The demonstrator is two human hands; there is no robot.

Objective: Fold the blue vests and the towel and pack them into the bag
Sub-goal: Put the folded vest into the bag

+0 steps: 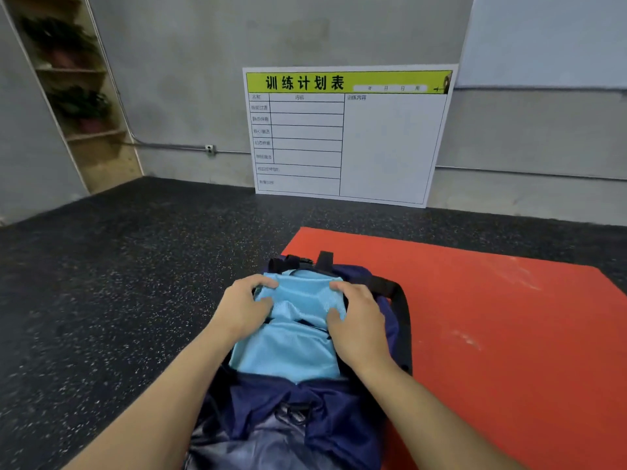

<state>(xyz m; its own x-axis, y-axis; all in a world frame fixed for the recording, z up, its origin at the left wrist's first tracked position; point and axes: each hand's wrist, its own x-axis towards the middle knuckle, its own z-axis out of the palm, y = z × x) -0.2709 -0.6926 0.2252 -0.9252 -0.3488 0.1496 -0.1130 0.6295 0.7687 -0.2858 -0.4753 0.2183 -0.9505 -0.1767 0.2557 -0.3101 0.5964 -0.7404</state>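
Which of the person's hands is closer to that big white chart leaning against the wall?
Right. The right hand grips the blue vest below the chart, roughly under its middle; the left hand grips the vest's other side, further left, past the chart's left edge.

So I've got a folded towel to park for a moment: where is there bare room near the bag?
The red mat is bare to the right of the bag, and the dark floor is bare on its left. The bag mouth is crowded: both hands grip the blue vest.
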